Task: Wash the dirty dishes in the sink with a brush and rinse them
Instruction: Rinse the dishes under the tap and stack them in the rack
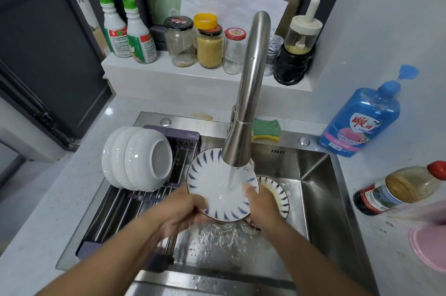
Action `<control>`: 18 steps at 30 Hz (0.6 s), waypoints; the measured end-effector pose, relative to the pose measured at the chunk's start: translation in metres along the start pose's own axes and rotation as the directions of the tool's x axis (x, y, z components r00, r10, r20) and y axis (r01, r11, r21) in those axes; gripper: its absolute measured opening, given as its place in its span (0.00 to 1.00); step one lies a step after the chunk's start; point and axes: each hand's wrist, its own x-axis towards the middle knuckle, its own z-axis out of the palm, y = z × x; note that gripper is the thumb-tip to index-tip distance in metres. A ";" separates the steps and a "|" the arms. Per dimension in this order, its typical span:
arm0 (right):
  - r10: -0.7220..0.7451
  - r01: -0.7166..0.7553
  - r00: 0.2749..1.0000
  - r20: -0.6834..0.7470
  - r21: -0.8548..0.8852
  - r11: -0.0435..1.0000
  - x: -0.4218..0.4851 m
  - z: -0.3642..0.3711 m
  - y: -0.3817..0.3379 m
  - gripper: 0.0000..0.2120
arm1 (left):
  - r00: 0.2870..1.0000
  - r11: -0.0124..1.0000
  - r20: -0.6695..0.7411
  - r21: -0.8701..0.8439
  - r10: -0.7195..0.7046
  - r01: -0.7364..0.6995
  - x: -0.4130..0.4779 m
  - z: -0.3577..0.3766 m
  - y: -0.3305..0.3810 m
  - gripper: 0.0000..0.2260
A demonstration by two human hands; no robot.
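Note:
A white plate with blue dashes around its rim (212, 182) is tilted under the steel faucet (248, 93), and water streams onto its face. My left hand (183, 211) grips the plate's lower left rim. My right hand (261, 201) holds its right edge, thumb on the face. A second blue-dashed plate (277, 193), with a yellowish stain, lies in the sink (321, 189) behind my right hand. No brush is visible.
Three white bowls (137, 158) stand on edge on a roll-up drying rack (125, 209) over the sink's left side. A green-yellow sponge (265, 128) lies behind the faucet. A blue detergent bottle (362, 117), a sauce bottle (398, 189) and a pink lid (429, 247) sit on the right counter.

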 end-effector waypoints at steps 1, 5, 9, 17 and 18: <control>0.000 0.000 0.998 0.059 -0.003 1.000 -0.001 -0.006 -0.006 0.10 | 0.999 0.997 0.029 0.068 -0.035 0.033 0.000 -0.008 0.009 0.23; 0.042 -0.055 0.991 0.128 0.099 0.994 -0.010 -0.001 -0.002 0.08 | 0.999 0.991 -0.034 0.136 -0.008 0.013 -0.004 -0.013 0.009 0.19; 0.110 -0.108 0.994 0.011 0.295 0.949 -0.018 0.041 0.020 0.09 | 0.978 0.983 -0.129 -0.063 0.162 -0.171 -0.009 0.015 -0.041 0.24; -0.091 0.092 0.996 -0.011 0.081 0.992 0.009 0.020 0.003 0.08 | 0.988 0.995 -0.117 0.003 0.102 -0.102 -0.005 -0.012 -0.021 0.26; -0.157 0.157 0.988 -0.002 0.020 0.987 0.013 0.011 -0.005 0.11 | 0.993 0.996 -0.085 0.046 0.078 -0.074 -0.006 -0.017 -0.014 0.25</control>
